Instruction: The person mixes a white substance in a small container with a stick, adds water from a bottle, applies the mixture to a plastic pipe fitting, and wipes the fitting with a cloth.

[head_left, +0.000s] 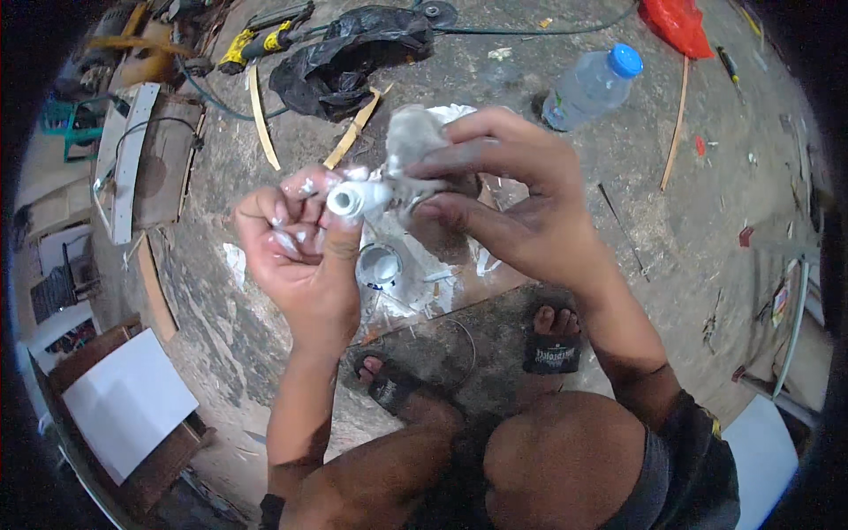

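Smeared with white, my left hand [305, 238] pinches a small white tubular piece [347, 200] between thumb and fingers. The piece's round open end faces up toward me, and its narrower part points right. My right hand [521, 181] is closed on a crumpled grey-white rag [412, 137] and presses it around the right end of that piece. The far end of the piece is hidden in the rag and fingers. Below the hands, a small round container [380, 265] with white, paint-like stuff inside stands on a white-spattered board [481, 291].
A clear bottle with a blue cap [625, 61] stands beyond my right hand. At the back lie a black plastic bag [353, 57], a yellow-and-black power tool [256, 44], a red bag [676, 26] and thin wood strips [263, 119]. My sandalled feet flank the board's near edge.
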Available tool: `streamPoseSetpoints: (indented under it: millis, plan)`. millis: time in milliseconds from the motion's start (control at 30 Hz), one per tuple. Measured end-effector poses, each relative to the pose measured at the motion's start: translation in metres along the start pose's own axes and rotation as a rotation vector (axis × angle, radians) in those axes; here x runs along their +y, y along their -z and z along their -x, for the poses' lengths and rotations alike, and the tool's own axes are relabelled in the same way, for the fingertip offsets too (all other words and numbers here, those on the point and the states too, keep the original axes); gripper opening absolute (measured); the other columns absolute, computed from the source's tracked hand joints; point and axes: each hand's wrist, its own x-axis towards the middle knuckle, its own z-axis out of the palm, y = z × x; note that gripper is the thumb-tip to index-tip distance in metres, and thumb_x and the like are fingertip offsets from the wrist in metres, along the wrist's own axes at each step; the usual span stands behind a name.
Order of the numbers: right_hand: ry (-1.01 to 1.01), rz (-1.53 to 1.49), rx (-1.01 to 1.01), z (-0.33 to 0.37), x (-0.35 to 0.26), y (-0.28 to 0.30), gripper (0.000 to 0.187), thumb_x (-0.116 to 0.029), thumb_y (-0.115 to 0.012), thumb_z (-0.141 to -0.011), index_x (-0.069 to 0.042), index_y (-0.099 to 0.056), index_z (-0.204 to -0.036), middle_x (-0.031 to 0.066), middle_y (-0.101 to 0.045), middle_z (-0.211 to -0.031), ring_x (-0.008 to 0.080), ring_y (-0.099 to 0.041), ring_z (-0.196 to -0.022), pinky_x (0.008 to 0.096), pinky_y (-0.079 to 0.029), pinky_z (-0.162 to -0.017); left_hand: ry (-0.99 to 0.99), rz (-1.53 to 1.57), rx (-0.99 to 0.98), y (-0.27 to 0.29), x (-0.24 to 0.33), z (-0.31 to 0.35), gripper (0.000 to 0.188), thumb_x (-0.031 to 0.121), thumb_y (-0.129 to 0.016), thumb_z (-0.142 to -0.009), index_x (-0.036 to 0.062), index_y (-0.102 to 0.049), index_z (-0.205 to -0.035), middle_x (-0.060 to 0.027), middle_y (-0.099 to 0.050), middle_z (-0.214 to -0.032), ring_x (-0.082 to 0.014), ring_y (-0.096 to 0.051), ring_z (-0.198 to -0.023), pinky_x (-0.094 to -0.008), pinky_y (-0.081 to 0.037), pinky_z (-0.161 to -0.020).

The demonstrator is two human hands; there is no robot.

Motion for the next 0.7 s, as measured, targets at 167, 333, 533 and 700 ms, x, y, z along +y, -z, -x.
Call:
streamPoseSetpoints:
  millis: [167, 333, 533, 700]
  plan:
    - [-0.007, 0.102, 0.248, 0.005, -0.015, -0.019, 0.027, -0.014, -0.081, -0.065, -0.007, -0.071, -0.090, 0.0078, -0.060, -0.084, 0.0182, -0.062, -0.073, 0.0273, -0.049, -0.063, -0.047, 0.070, 0.054, -0.003, -0.005, -0.001, 0.037, -0.005, -0.063, -0.082, 0.0088, -0.035, -0.100, -0.0115, -0.051, -0.112, -0.0199, -0.053, -0.106, -0.0330, -0.043, -0.093]
    - [0.025, 0.083, 0.317, -0.001, -0.024, -0.031, 0.030, -0.013, -0.082, -0.065, -0.007, -0.071, -0.091, 0.0064, -0.059, -0.084, 0.0129, -0.060, -0.066, 0.0234, -0.048, -0.057, -0.076, 0.071, 0.061, -0.004, 0.001, 0.000, 0.036, -0.006, -0.063, -0.082, 0.0082, -0.036, -0.101, -0.0106, -0.050, -0.112, -0.0173, -0.052, -0.105, -0.0305, -0.043, -0.093]
    - [0.027, 0.118, 0.285, -0.007, -0.029, -0.028, 0.033, -0.012, -0.082, -0.063, -0.008, -0.071, -0.093, 0.0072, -0.062, -0.088, 0.0161, -0.060, -0.076, 0.0262, -0.048, -0.066, -0.029, 0.077, 0.121, -0.005, 0.008, 0.002, 0.043, -0.005, -0.067, -0.079, 0.0069, -0.032, -0.100, -0.0156, -0.050, -0.110, -0.0197, -0.056, -0.102, -0.0310, -0.046, -0.091]
    - [0.162, 0.113, 0.282, -0.013, -0.020, -0.023, 0.031, -0.017, -0.082, -0.062, -0.013, -0.071, -0.091, 0.0083, -0.062, -0.083, 0.0227, -0.061, -0.074, 0.0303, -0.048, -0.064, -0.103, 0.022, 0.069, -0.003, 0.008, 0.003, 0.043, -0.003, -0.067, -0.080, 0.0070, -0.031, -0.100, -0.0174, -0.051, -0.110, -0.0198, -0.056, -0.102, -0.0310, -0.046, -0.091]
